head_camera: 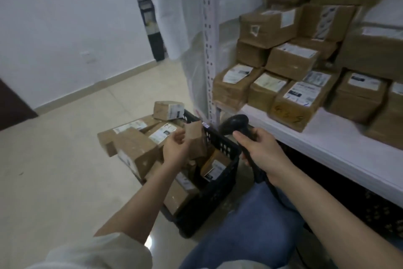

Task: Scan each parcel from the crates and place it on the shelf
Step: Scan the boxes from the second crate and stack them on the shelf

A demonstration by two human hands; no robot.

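Note:
My left hand (175, 147) holds a small brown cardboard parcel (196, 139) above the black plastic crate (220, 186). Several taped brown parcels with white labels (135, 151) fill the crate and spill over its left side. In my right hand (256, 147) I grip a black handheld barcode scanner (236, 123), its head just right of the held parcel. The white shelf (322, 140) on the right carries several stacked labelled parcels (293, 103).
A white perforated shelf upright (208, 50) stands just behind the crate. My knee in blue jeans (250, 225) sits beside the crate. Beige tiled floor (65, 159) lies to the left, a white wall behind. A dark crate (379, 210) sits under the shelf.

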